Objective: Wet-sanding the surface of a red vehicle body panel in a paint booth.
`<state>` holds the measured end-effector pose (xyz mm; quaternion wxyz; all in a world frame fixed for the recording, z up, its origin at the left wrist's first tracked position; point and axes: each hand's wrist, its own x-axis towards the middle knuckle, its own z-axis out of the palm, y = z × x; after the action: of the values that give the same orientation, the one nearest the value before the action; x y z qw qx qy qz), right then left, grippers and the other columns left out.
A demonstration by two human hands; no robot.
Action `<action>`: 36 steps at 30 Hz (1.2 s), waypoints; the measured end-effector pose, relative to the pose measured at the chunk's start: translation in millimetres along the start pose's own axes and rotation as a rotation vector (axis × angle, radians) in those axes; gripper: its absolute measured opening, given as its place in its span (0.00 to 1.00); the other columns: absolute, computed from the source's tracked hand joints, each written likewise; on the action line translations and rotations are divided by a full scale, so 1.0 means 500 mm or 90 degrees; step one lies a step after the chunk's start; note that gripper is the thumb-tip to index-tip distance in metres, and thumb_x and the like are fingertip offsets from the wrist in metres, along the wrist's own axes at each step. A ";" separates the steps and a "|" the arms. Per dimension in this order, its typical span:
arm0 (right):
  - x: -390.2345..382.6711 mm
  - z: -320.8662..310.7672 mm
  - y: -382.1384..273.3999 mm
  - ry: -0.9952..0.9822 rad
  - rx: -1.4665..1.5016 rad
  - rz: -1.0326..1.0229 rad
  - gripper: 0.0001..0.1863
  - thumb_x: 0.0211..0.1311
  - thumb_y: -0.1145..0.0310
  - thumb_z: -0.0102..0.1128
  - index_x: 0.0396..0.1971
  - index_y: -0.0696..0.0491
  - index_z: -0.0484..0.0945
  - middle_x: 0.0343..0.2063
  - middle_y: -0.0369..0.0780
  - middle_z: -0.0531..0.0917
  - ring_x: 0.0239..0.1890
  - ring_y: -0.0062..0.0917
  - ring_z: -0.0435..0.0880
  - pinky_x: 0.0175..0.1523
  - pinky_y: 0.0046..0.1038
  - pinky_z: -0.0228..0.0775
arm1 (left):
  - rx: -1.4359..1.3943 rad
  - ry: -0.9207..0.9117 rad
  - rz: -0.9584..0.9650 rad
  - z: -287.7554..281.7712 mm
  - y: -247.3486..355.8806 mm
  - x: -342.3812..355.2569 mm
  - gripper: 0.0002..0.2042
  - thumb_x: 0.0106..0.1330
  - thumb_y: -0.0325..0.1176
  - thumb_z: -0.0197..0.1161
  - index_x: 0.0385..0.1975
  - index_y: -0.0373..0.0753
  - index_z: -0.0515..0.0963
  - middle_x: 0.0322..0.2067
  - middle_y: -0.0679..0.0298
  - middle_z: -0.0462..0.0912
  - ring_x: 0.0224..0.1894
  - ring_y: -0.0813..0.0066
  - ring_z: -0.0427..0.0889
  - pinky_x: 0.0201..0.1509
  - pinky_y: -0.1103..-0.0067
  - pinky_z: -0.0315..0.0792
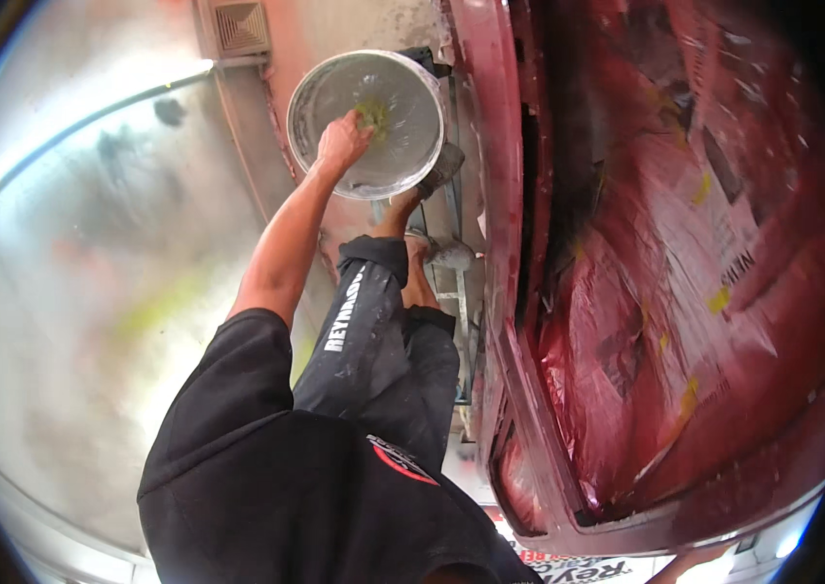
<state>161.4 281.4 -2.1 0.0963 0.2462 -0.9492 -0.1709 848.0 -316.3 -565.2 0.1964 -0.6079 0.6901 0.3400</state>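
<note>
My left hand point(345, 139) reaches down into a round white bucket point(293, 122) of greyish water. Its fingers are closed round a yellow-green pad point(373, 117), partly under the water, whose exact kind I cannot make out. To my right stands a dark red car body point(519, 389), its opening covered by crumpled red-stained masking sheet point(665, 321). At the bottom right, beside the car's lower edge, a bit of my right hand point(702, 559) shows; its fingers are hidden.
A metal frame like a step stand point(461, 292) is by my feet, between the bucket and the car. On the left rises a pale, paint-smudged wall point(91, 292) with a light strip point(91, 127). A square vent point(242, 27) is at the top.
</note>
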 end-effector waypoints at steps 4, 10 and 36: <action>0.064 0.045 -0.074 -0.015 0.025 -0.042 0.37 0.80 0.42 0.38 0.66 0.62 0.73 0.60 0.51 0.81 0.59 0.44 0.81 0.63 0.39 0.71 | -0.012 0.124 0.087 0.131 -0.055 0.038 0.29 0.68 0.47 0.64 0.66 0.42 0.70 0.54 0.37 0.81 0.52 0.36 0.82 0.58 0.55 0.76; 0.088 0.045 -0.134 -0.026 0.023 -0.051 0.36 0.80 0.44 0.39 0.66 0.61 0.73 0.59 0.51 0.82 0.59 0.44 0.82 0.62 0.39 0.72 | 0.048 0.304 0.182 0.343 -0.072 0.120 0.32 0.65 0.44 0.67 0.68 0.40 0.68 0.57 0.46 0.80 0.54 0.39 0.80 0.60 0.55 0.75; -0.049 -0.035 -0.216 0.255 0.369 0.189 0.21 0.79 0.60 0.50 0.61 0.58 0.78 0.63 0.51 0.77 0.67 0.44 0.74 0.72 0.41 0.64 | -0.623 0.047 0.661 -0.814 0.728 -0.758 0.14 0.71 0.27 0.64 0.54 0.32 0.77 0.46 0.66 0.83 0.50 0.77 0.79 0.59 0.79 0.70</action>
<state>234.2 200.2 -28.7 0.2297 0.1518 -0.9459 0.1718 621.6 -326.4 59.6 -0.3099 -0.2303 0.6647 0.6396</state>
